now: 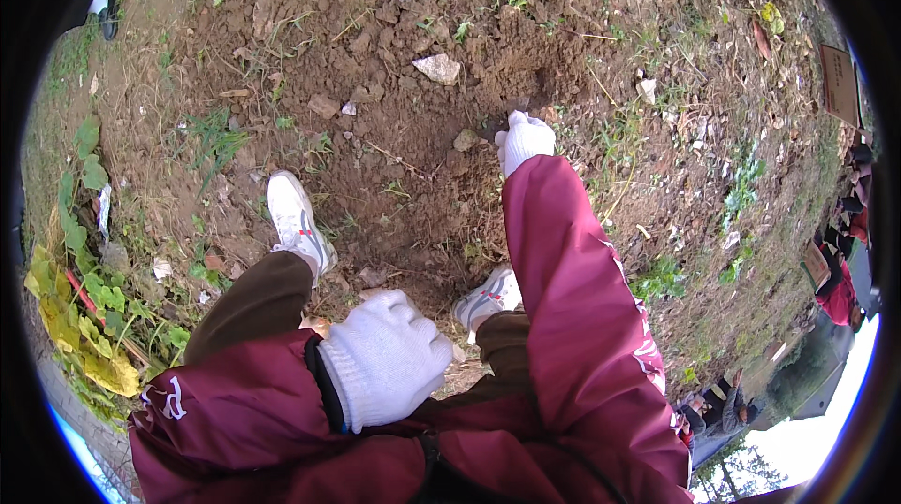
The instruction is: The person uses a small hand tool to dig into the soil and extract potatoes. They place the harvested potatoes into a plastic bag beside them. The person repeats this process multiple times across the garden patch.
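Note:
My left hand [391,356], in a white knit glove, is bent in close before my body at the lower middle. Its back faces up and the fingers curl under, so whatever the palm may hold is hidden. Farther out, my right hand [526,140], gloved in the same white knit, reaches down to the loose brown soil [394,173]. Its fingers are curled like a fist, and I cannot tell whether anything is inside. Just beyond it lies a dug hollow [538,74] with crumbly earth. A tan stone [466,140] rests left of that hand.
A pale stone [438,69] and a brown clod [324,106] lie on the soil. My white shoes [299,219] straddle the bare earth. Leafy vines [91,314] grow at left. Several people [841,279] and a cardboard box [840,85] appear along the right rim; another person's shoe [108,11] is upper left.

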